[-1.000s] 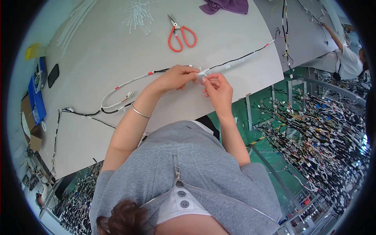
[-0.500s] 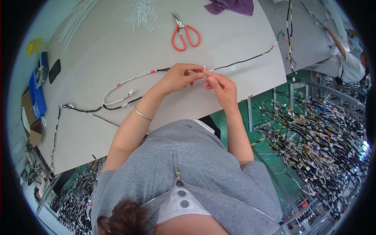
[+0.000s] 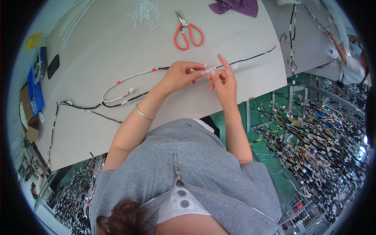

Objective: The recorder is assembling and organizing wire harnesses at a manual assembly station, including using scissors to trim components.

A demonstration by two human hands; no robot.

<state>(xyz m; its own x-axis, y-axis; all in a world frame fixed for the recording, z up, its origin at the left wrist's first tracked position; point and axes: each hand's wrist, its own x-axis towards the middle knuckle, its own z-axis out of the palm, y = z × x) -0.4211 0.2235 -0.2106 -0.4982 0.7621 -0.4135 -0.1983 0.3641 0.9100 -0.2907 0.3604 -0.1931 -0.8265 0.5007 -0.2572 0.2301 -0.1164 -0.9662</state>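
A long wire harness [image 3: 250, 59], wrapped in black and white with red bands, stretches across the table and passes through my hands. My left hand [image 3: 181, 76] is closed, thumb and index finger pinching a whitish section [image 3: 210, 71] of the harness. Beside it my right hand [image 3: 225, 84] has its thumb against the same section, with bent fingers underneath and the index finger pointing up and away. What exactly the whitish piece is, I cannot make out. Further left, a harness branch ending in white connectors [image 3: 132, 91] loops back on the table.
Red-handled scissors [image 3: 189, 34] lie beyond my hands, with white cable ties [image 3: 144, 13] and a purple cloth [image 3: 237, 6] farther back. A black phone [image 3: 53, 66] and blue bin [image 3: 36, 92] are at the left. Many harnesses hang on a rack [image 3: 313, 141] at right; another person [image 3: 351, 66] works there.
My right index finger has lifted off the harness and straightened upward, uncovering the whitish section. My left hand keeps its pinch in nearly the same place.
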